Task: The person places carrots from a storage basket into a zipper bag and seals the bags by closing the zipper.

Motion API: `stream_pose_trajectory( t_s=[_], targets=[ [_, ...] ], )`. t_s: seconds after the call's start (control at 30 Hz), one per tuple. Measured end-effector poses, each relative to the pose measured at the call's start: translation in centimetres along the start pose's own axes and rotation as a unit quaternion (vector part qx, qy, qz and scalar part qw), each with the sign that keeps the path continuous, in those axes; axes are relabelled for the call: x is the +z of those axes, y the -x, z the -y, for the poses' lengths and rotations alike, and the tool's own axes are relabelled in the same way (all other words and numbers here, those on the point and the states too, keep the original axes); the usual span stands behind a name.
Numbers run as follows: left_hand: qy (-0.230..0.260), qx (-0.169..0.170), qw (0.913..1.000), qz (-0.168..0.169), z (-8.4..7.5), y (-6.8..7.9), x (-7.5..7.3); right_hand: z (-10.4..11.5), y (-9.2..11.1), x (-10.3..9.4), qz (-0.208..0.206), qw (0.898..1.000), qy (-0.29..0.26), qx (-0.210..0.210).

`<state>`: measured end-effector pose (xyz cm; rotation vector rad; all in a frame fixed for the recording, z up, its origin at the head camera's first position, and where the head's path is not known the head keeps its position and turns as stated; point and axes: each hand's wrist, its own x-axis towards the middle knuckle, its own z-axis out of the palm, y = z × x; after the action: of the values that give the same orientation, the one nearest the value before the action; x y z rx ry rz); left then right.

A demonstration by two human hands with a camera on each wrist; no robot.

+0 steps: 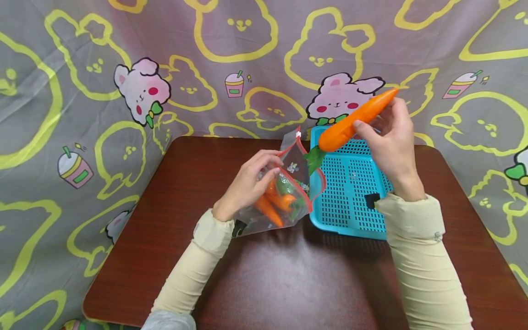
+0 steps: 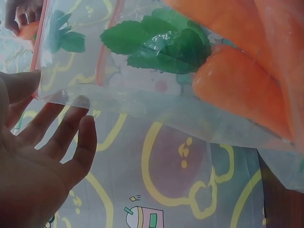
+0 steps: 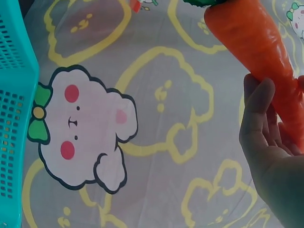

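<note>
My right hand (image 1: 392,142) grips an orange carrot (image 1: 354,121) above the basket, its green leafy end pointing down-left toward the mouth of a clear zip bag (image 1: 264,222). In the right wrist view, fingers and thumb wrap round the lower part of the carrot (image 3: 256,42). My left hand (image 1: 249,181) pinches the bag by its red-edged opening, which gapes toward the right. Inside the bag lie carrots (image 1: 270,211) with green leaves; the left wrist view shows more leaves (image 2: 161,42) and orange bodies (image 2: 237,90) through the plastic.
A turquoise perforated basket (image 1: 346,229) stands on the dark brown table (image 1: 165,220), right of the bag. A grey curtain (image 1: 165,27) with yellow cartoon outlines hangs behind and at both sides of the table.
</note>
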<state>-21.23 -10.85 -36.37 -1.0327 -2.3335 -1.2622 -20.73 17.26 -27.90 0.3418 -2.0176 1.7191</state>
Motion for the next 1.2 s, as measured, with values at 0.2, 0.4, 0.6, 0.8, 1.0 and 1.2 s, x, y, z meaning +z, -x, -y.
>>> stream_pose_trajectory(
  t_s=[0.2, 0.4, 0.6, 0.8, 1.0, 1.2],
  targets=[
    [0.007, -0.003, 1.0000, -0.003, -0.1, 0.0, -0.1, -0.5, 0.1, 0.8, 0.037, 0.999, 0.002, 0.006],
    [0.012, -0.006, 0.9999, -0.001, -0.1, 0.0, -0.1, -1.1, 0.3, 1.7, 0.070, 0.994, 0.089, 0.001],
    [0.017, -0.016, 0.9997, 0.001, -0.2, 0.1, -0.1, -1.7, 0.4, 2.7, 0.093, 0.989, 0.118, 0.016],
    [0.018, -0.016, 0.9997, -0.002, -0.2, 0.1, -0.2, -2.3, 0.5, 3.6, 0.129, 0.984, 0.121, 0.035],
    [0.018, -0.015, 0.9997, -0.007, -0.1, 0.0, -0.2, -2.8, 0.8, 4.3, 0.161, 0.975, 0.144, 0.043],
    [0.018, -0.017, 0.9997, -0.006, -0.1, 0.0, -0.3, -3.2, 1.0, 4.6, 0.178, 0.972, 0.147, 0.048]
  ],
)
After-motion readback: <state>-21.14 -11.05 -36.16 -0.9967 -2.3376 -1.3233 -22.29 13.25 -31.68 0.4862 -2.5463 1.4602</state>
